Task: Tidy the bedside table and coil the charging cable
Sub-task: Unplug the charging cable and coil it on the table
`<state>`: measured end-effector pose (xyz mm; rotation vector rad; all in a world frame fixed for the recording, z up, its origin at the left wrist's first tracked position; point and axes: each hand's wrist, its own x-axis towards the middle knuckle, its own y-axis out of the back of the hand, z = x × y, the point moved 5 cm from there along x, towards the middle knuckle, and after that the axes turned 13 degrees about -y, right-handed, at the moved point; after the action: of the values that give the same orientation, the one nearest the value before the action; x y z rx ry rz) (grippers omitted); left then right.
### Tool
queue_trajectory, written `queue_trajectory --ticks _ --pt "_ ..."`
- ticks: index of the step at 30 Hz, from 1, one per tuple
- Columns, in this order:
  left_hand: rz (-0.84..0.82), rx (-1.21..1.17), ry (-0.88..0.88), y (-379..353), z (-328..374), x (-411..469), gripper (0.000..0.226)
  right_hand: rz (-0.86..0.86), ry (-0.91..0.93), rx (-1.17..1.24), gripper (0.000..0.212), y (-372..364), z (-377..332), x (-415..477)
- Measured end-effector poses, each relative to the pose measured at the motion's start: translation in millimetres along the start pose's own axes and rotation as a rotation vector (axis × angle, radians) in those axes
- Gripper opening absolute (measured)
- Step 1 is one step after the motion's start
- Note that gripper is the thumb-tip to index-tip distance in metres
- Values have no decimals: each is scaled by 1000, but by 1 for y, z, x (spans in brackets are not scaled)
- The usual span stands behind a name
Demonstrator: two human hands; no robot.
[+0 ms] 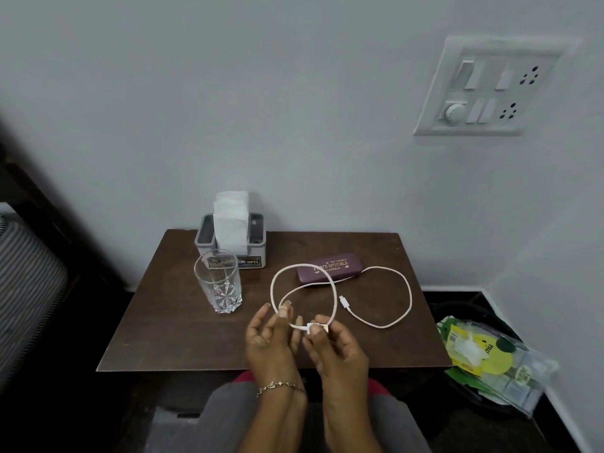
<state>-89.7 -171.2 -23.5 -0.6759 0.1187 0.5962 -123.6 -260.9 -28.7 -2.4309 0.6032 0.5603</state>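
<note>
A white charging cable (405, 289) lies on the brown bedside table (183, 322). One loop of it stands up between my hands, and the rest curves out to the right, ending in a small plug (343, 301) on the table. My right hand (336, 348) pinches the cable's USB end between thumb and fingers. My left hand (271, 335) is raised with curled fingers, holding the loop near its fingertips.
A clear drinking glass (218, 282) stands left of the loop. Behind it is a grey tissue holder (230, 238) against the wall. A maroon spectacle case (328, 268) lies under the cable. A plastic packet (490, 358) rests on a dark bin to the right.
</note>
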Motion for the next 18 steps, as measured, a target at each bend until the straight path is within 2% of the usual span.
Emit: queue_trajectory --ticks 4,5,8,9,12,13,16,18 --pt "-26 111 -8 1 1 -5 17 -8 -37 154 21 4 -2 5" --pt "-23 155 -19 3 0 -5 17 -12 -34 172 30 4 -2 5" --pt "-18 253 0 8 -5 -6 16 -14 -38 185 79 4 -4 6" --pt "-28 248 29 8 -7 -7 17 -5 -46 180 79 6 -4 7" --pt "-72 110 133 4 -9 -11 27 2 -80 117 31 14 -4 8" --pt "-59 89 137 3 -8 -11 34 6 -83 84 23 17 -4 9" --pt "-27 61 137 4 -7 -8 52 22 -104 55 25 24 -3 8" --pt "-48 40 170 4 -8 -3 47 43 -134 32 30 27 -1 9"
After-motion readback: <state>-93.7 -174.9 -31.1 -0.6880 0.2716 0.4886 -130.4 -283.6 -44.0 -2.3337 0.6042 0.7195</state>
